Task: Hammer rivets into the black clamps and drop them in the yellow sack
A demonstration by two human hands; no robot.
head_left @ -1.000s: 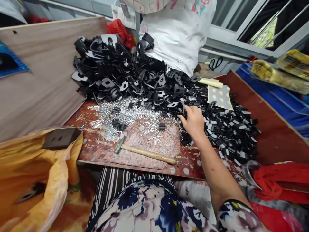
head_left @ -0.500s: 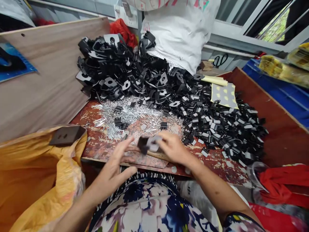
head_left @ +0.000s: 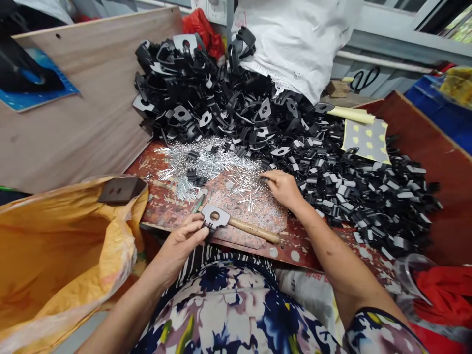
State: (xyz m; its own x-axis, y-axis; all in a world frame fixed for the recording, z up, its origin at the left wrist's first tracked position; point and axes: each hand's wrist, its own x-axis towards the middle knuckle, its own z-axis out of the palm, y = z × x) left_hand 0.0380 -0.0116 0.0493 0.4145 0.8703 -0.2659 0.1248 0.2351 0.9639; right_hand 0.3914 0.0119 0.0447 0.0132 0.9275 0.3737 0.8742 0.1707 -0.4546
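Observation:
My left hand (head_left: 186, 241) pinches a black plastic clip part (head_left: 216, 216) that has a flat grey face with a round hole, toothed edge toward me. Under it lies a hammer (head_left: 254, 230) with a wooden handle; its head is partly hidden by the part and my fingers. My right hand (head_left: 282, 189) reaches to the right edge of a heap of metal pins (head_left: 239, 172). Its fingertips are closed on a small black plastic piece (head_left: 264, 180), mostly covered by the fingers.
Behind the pins rises a pile of black clip parts (head_left: 221, 108). Small black pieces with grey pads (head_left: 342, 187) spread to the right. A yellow sack (head_left: 73, 236) hangs open at the left front. Wooden boards (head_left: 92, 93) wall the bench. A white sack (head_left: 295, 44) stands behind.
The clip part has passed from my right hand to my left, which has closed on it. My right hand has moved forward and right to the pins. The camera view has shifted.

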